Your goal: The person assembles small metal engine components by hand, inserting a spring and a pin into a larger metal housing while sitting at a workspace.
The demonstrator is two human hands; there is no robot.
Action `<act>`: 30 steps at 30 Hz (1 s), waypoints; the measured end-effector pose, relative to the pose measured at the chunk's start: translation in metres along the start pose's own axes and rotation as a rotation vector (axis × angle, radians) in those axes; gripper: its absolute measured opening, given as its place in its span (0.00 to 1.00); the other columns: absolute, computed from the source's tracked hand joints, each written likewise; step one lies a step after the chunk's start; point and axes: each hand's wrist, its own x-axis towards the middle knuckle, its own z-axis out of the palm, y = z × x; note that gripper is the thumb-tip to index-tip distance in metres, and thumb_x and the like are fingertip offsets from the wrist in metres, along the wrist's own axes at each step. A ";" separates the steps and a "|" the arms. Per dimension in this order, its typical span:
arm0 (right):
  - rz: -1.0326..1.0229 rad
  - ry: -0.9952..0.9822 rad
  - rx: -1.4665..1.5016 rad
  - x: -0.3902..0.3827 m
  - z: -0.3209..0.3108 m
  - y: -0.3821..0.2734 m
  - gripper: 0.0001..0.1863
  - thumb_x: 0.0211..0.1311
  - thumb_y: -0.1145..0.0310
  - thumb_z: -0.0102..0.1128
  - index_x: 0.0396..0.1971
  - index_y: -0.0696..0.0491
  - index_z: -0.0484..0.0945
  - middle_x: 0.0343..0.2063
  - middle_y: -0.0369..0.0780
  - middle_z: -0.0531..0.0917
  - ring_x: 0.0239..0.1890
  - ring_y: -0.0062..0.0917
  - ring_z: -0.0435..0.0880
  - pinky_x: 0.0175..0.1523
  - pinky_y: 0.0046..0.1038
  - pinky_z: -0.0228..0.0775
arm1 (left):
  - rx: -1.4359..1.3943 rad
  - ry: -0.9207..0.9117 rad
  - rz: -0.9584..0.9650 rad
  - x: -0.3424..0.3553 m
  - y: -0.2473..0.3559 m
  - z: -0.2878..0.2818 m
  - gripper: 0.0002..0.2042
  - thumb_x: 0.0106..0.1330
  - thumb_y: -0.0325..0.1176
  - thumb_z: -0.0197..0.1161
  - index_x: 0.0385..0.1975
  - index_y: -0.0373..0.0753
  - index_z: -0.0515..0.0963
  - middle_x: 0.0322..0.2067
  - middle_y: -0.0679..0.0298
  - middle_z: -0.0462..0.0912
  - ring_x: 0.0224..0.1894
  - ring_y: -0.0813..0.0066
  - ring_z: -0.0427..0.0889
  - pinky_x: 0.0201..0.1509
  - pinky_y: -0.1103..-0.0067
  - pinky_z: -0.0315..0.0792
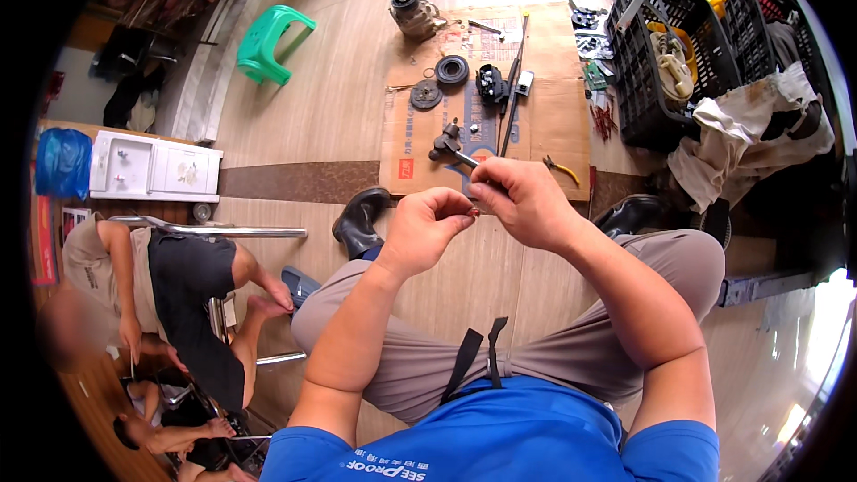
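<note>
Left hand (423, 227) pinches small reddish piece (475, 211), just below right hand (527, 202), which grips hammer-like tool (449, 143) slanting away, up-left.

**Right side of the cardboard passable, left side crowded**

A bare strip of cardboard sheet (555, 98) runs along its right edge, ending at the pliers (562, 170) by the near right corner. A long dark rod (509, 120) and white block (525, 83) bar the way leftward. A metal housing (415, 22) fills the far left corner; a black wheel (451, 70) and disc (426, 95) crowd the left edge. Past the right edge stands a black crate (647, 116). The right hand (525, 203) covers part of the near edge.
</note>
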 end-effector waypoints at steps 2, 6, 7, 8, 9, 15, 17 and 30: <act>0.010 0.077 -0.003 0.001 -0.001 0.008 0.08 0.59 0.68 0.60 0.31 0.57 0.78 0.24 0.48 0.81 0.28 0.42 0.81 0.34 0.36 0.72 | -0.065 -0.031 -0.019 -0.002 0.006 0.002 0.06 0.59 0.19 0.64 0.35 0.31 0.79 0.31 0.65 0.83 0.34 0.84 0.79 0.40 0.85 0.74; 0.071 0.088 0.059 0.006 0.000 0.022 0.08 0.61 0.68 0.58 0.32 0.58 0.78 0.22 0.49 0.79 0.24 0.40 0.78 0.33 0.34 0.70 | -0.153 -0.079 -0.048 -0.002 0.008 -0.003 0.06 0.58 0.21 0.65 0.35 0.31 0.79 0.30 0.66 0.82 0.32 0.84 0.78 0.36 0.85 0.72; 0.073 0.089 0.055 0.005 0.000 0.024 0.08 0.61 0.68 0.58 0.32 0.58 0.78 0.22 0.49 0.79 0.24 0.40 0.78 0.33 0.34 0.70 | -0.156 -0.082 -0.048 -0.002 0.008 -0.003 0.06 0.58 0.21 0.65 0.35 0.31 0.79 0.30 0.66 0.82 0.32 0.84 0.78 0.36 0.85 0.72; 0.090 0.090 0.061 0.005 0.001 0.026 0.08 0.61 0.68 0.59 0.32 0.58 0.78 0.21 0.48 0.78 0.23 0.37 0.78 0.32 0.33 0.69 | -0.190 -0.096 -0.032 -0.002 0.011 -0.004 0.07 0.58 0.22 0.65 0.35 0.32 0.79 0.30 0.66 0.82 0.31 0.84 0.78 0.35 0.85 0.72; 0.107 0.090 0.067 0.006 0.002 0.028 0.08 0.61 0.68 0.59 0.32 0.58 0.78 0.20 0.47 0.78 0.22 0.34 0.77 0.31 0.32 0.69 | -0.224 -0.110 -0.016 -0.002 0.012 -0.005 0.07 0.58 0.22 0.65 0.36 0.32 0.79 0.29 0.66 0.82 0.30 0.83 0.77 0.34 0.85 0.71; 0.047 0.171 0.181 0.008 0.007 0.040 0.08 0.62 0.68 0.59 0.31 0.58 0.78 0.18 0.44 0.77 0.21 0.28 0.75 0.29 0.29 0.67 | -0.317 -0.083 -0.067 0.000 0.009 -0.008 0.06 0.58 0.21 0.65 0.35 0.31 0.78 0.28 0.65 0.81 0.28 0.81 0.77 0.33 0.85 0.71; 0.046 0.166 0.181 0.009 0.007 0.040 0.08 0.62 0.68 0.59 0.31 0.58 0.78 0.18 0.44 0.77 0.20 0.28 0.75 0.29 0.29 0.67 | -0.319 -0.077 -0.072 0.000 0.006 -0.008 0.06 0.58 0.22 0.65 0.35 0.31 0.78 0.28 0.65 0.81 0.28 0.81 0.77 0.33 0.84 0.71; 0.160 0.038 0.097 0.005 0.001 0.018 0.07 0.64 0.72 0.57 0.34 0.61 0.79 0.28 0.38 0.83 0.30 0.16 0.75 0.37 0.22 0.69 | -0.419 -0.229 -0.150 -0.002 0.012 -0.012 0.07 0.57 0.21 0.66 0.35 0.31 0.79 0.28 0.63 0.82 0.29 0.79 0.79 0.33 0.83 0.73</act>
